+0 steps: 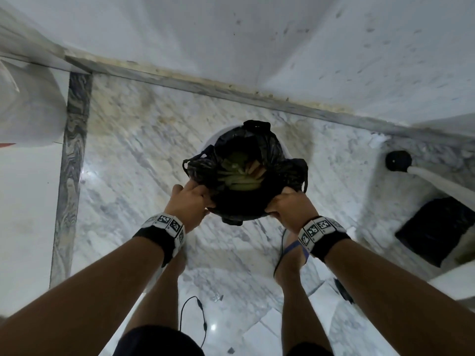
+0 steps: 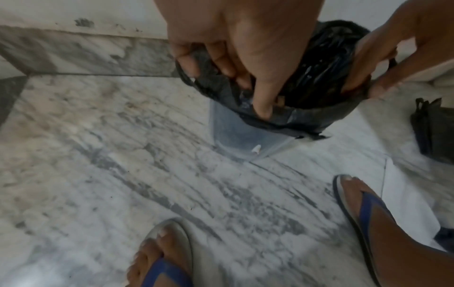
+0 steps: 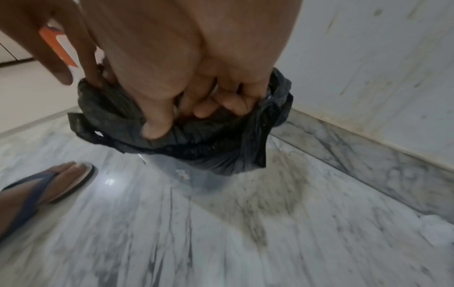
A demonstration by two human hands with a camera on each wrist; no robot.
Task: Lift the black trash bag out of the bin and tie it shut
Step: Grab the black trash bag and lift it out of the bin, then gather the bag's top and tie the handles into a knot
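A black trash bag (image 1: 280, 173) lines a small pale translucent bin (image 2: 236, 136) that stands on the marble floor near the wall. The bag's mouth is open and shows greenish and brown scraps (image 1: 241, 173) inside. My left hand (image 1: 191, 200) grips the bag's folded-over rim at the near left, thumb outside (image 2: 263, 104) and fingers curled over the edge. On the near right, my right hand (image 1: 288, 205) grips the rim, thumb (image 3: 157, 124) pressed on the outer plastic (image 3: 209, 147). The bin (image 3: 196, 174) shows below the bag.
The white wall and grey marble skirting (image 1: 231, 88) run close behind the bin. Another black bag (image 1: 437, 227) lies on the floor at the right. My feet in blue flip-flops (image 2: 363, 203) stand just in front. A thin black cable (image 1: 203, 319) dangles near my legs.
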